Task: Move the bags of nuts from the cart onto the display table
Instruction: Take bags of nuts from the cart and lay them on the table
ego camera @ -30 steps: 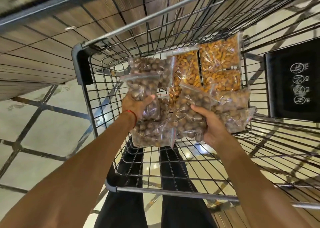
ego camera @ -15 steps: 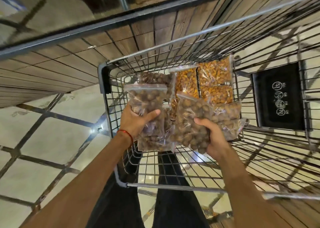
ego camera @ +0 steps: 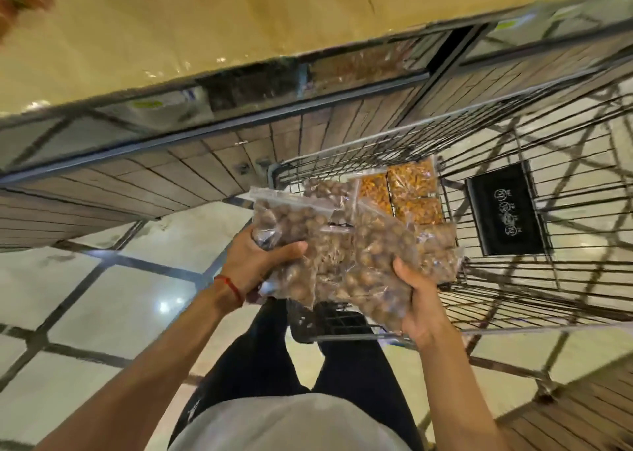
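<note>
My left hand (ego camera: pixel 255 262) grips a clear bag of round brown nuts (ego camera: pixel 291 224), held above the near left corner of the wire cart (ego camera: pixel 496 296). My right hand (ego camera: pixel 419 300) grips a second bag of brown nuts (ego camera: pixel 376 265) from below, right beside the first. Inside the cart lie bags of orange nuts (ego camera: pixel 412 187) at the far side and more brown-nut bags (ego camera: pixel 440 255) behind my right hand. The display table (ego camera: pixel 171 33), with a tan top and wood-slat front, stands ahead and to the left.
A black plate (ego camera: pixel 507 211) with white symbols hangs on the cart's right side. Glass-fronted compartments (ego camera: pixel 274 84) run along the table's edge. The floor (ego camera: pixel 120 296) is glossy tile with dark lines. My legs stand against the cart's near rail.
Both hands have lifted their bags up out of the cart. The view has tilted up, bringing the table's top into sight.
</note>
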Tool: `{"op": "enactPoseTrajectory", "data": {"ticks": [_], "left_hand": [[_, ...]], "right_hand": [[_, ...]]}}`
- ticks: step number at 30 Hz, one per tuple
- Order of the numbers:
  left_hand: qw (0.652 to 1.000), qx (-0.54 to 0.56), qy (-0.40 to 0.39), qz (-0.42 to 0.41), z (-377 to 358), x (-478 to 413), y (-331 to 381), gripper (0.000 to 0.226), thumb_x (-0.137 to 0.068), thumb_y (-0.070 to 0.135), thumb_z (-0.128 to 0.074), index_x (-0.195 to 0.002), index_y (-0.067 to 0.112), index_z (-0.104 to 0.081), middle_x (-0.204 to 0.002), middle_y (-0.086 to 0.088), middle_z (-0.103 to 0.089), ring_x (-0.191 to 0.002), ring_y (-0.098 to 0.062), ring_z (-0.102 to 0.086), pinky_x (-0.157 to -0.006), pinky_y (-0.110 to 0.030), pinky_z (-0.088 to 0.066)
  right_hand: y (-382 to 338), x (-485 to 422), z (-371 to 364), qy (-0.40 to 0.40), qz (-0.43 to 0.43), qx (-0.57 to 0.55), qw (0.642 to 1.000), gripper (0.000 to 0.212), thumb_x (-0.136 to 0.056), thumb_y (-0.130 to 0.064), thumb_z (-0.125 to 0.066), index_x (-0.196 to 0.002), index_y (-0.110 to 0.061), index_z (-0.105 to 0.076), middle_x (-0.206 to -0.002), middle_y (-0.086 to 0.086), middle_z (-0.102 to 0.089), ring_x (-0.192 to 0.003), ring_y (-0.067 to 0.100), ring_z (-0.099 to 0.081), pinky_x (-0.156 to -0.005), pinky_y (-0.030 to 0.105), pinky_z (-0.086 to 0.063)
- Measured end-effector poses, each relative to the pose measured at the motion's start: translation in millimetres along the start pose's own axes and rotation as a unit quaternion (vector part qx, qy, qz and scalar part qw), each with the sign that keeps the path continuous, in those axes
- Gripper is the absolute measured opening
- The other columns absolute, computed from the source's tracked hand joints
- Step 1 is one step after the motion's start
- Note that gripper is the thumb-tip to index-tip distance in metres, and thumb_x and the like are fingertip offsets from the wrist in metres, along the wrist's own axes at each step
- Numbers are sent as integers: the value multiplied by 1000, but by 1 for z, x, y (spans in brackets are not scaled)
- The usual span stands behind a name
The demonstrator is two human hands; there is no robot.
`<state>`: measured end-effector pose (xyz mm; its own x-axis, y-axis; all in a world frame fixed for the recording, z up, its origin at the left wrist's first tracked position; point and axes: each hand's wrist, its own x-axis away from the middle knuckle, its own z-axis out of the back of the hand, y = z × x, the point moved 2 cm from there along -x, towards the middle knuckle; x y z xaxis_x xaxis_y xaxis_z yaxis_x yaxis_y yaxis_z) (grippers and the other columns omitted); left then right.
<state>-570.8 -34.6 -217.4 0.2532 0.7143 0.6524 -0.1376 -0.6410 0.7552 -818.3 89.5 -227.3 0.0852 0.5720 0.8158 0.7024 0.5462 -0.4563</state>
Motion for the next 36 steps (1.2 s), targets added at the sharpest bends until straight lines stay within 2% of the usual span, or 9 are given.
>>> {"op": "enactPoseTrajectory", "data": {"ticks": [3,7,12,15,19,23,27,30,36], "left_hand": [[999,35,23,7,19,27,4,33,-75,-1,-84,-106,3,-73,-94,-7,-81,-84,-23,-78,-70,-30,-63],[997,49,54,-7,39,68,0,43,-69,12,-89,-109,8,-74,-99,-6,-81,-90,-24,-79,-76,-35,-64],[992,70,98,-31,58,132,-20,37,-78,3,-83,-114,4,-71,-95,-4,-81,-86,-20,-79,-68,-26,-62],[985,116,124,-27,63,174,-35,29,-84,2,-78,-112,5,-71,-101,-13,-80,-88,-25,-78,-69,-30,-63],[973,175,153,-10,75,223,-58,46,-78,16,-80,-120,-2,-69,-112,-24,-75,-103,-42,-74,-86,-46,-64],[969,147,199,2,102,259,-75,60,-73,36,-83,-125,11,-66,-107,-10,-79,-95,-27,-77,-74,-32,-64],[963,199,181,15,140,277,-94,71,-75,44,-88,-132,11,-61,-112,-14,-77,-101,-32,-76,-85,-42,-63],[956,231,182,2,176,284,-98,69,-76,37,-87,-133,10,-60,-113,-16,-77,-103,-35,-76,-92,-50,-61],[944,277,173,-34,278,286,-96,61,-77,33,-86,-128,6,-66,-117,-21,-75,-109,-42,-72,-100,-61,-55]], "right_hand": [[9,17,-20,3,-1,33,999,73,-42,-35,-107,-107,-11,-85,-122,17,-77,-120,39,-69,-113,65,-45],[14,38,-52,-45,-3,64,997,25,-78,-19,-76,-99,-10,-86,-102,13,-82,-87,26,-80,-73,40,-65],[35,63,-70,-87,-22,133,987,14,-73,-22,-75,-68,-15,-85,-67,4,-76,-47,15,-70,-37,24,-52],[51,77,-74,-103,-40,196,974,15,-74,-26,-79,-67,-14,-84,-62,5,-74,-42,17,-65,-37,27,-48],[72,95,-90,-140,-75,255,954,29,-77,-17,-81,-99,1,-74,-70,14,-77,-43,19,-68,-36,22,-48],[100,106,-115,-185,-97,287,935,65,-69,-10,-85,-130,4,-67,-101,22,-80,-72,31,-80,-55,36,-63],[126,117,-151,-213,-69,294,929,73,-69,-6,-89,-137,-8,-61,-117,22,-78,-96,40,-79,-72,47,-67],[147,127,-186,-217,-56,299,927,68,-67,-6,-85,-131,-7,-61,-106,16,-82,-82,32,-81,-63,41,-67],[208,123,-269,-186,-43,285,939,74,-72,-3,-84,-142,-3,-58,-118,24,-77,-90,36,-80,-75,48,-68]]}}
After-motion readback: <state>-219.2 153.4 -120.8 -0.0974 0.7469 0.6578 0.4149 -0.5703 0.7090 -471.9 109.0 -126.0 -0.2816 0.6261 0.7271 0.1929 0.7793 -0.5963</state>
